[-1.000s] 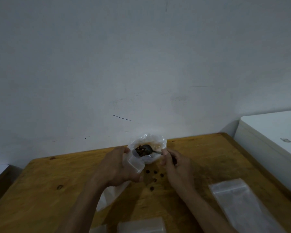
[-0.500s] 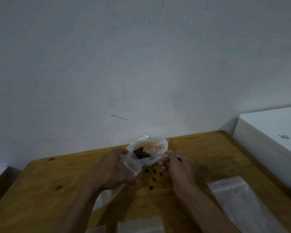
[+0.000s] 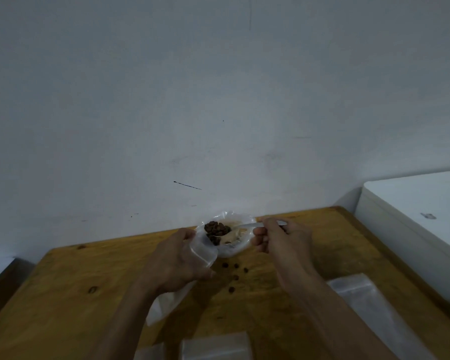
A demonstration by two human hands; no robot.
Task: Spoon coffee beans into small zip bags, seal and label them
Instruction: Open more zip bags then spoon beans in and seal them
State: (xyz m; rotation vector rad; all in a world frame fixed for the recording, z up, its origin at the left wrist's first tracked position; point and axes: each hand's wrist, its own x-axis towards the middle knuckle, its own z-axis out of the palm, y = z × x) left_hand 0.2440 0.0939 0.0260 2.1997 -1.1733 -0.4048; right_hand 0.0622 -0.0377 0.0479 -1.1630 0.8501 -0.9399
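Observation:
My left hand (image 3: 173, 263) grips a small clear zip bag (image 3: 202, 253) near its mouth, and the bag's body hangs below the hand toward the table. My right hand (image 3: 281, 239) pinches the handle of a metal spoon (image 3: 247, 226). The spoon's bowl carries a heap of brown coffee beans (image 3: 217, 228) right above the bag's open mouth. Behind them, by the wall, sits a crumpled clear supply bag (image 3: 238, 242); what it holds is hard to make out.
Several loose beans (image 3: 234, 271) lie on the wooden table (image 3: 63, 294) in front of the supply bag. Empty zip bags lie at the right (image 3: 369, 307) and near the front edge (image 3: 216, 346). A white cabinet (image 3: 413, 211) stands beside the table on the right.
The loaded spoon has risen out of the supply bag and now sits over the small bag's mouth. My right hand has shifted right along the handle.

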